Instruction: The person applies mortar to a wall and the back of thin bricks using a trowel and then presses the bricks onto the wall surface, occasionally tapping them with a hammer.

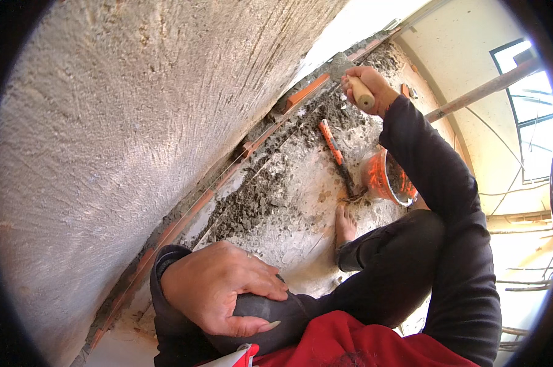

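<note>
Gripping with right hand [372, 82] a trowel's [339, 66] rounded wooden handle [360, 93], left hand [222, 287] spread over knee [252, 315].

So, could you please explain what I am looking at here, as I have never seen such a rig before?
There is no machine; these are a person's bare hands, seen from above by the left of two fisheye cameras worn on the head, which is why straight edges bend. The right hand holds a trowel by its wooden handle; the left hand rests on a knee. On the floor lie grey crumbly material and an orange-and-black tool, near a bucket. Reddish strips run along the rough wall.
</note>
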`<state>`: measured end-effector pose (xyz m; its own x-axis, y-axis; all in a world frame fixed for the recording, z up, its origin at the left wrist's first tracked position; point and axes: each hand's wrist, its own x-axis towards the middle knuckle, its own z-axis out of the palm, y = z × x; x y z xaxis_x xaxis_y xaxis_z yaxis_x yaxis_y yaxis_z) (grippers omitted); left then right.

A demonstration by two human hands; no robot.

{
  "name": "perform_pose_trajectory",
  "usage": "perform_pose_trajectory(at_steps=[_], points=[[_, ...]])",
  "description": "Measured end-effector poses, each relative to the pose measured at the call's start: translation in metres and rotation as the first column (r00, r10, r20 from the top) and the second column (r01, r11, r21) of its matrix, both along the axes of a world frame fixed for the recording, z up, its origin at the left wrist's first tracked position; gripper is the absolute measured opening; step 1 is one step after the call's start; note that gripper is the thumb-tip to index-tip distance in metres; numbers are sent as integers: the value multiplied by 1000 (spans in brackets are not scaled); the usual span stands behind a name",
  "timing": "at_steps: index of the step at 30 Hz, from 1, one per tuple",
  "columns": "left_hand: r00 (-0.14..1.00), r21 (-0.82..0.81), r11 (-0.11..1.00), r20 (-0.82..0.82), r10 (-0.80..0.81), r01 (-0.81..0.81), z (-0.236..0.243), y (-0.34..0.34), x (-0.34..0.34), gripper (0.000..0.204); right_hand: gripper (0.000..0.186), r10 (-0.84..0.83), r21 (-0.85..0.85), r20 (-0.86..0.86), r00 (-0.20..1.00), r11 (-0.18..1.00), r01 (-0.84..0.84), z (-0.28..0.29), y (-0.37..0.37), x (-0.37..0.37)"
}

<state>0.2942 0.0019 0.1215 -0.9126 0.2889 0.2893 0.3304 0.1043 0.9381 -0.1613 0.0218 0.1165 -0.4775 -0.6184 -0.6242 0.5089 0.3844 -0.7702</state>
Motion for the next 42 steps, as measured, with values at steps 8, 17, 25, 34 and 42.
perform_pose_trajectory(at_steps=[8, 17, 25, 34, 42], points=[[1000, -11, 1000, 20, -24, 24, 2, -1, -7, 40, 18, 36, 90, -58, 998, 995, -31, 19, 17, 137], [999, -7, 999, 12, -48, 49, 2, 2, -13, 41, 24, 70, 51, -20, 997, 996, -69, 13, 32, 162], [998, 0, 999, 30, -46, 46, 1, -1, -10, 42, 20, -4, -23, 86, 996, 1000, 6, 24, 49, 146], [996, -62, 997, 70, -50, 54, 7, -2, -24, 44, 24, 28, -198, 192, 981, 980, 10, 49, 166, 47], [980, -86, 996, 196, -21, 38, 11, 0, -33, 44, 21, -191, 121, -294, 936, 965, 234, 60, 334, 43]])
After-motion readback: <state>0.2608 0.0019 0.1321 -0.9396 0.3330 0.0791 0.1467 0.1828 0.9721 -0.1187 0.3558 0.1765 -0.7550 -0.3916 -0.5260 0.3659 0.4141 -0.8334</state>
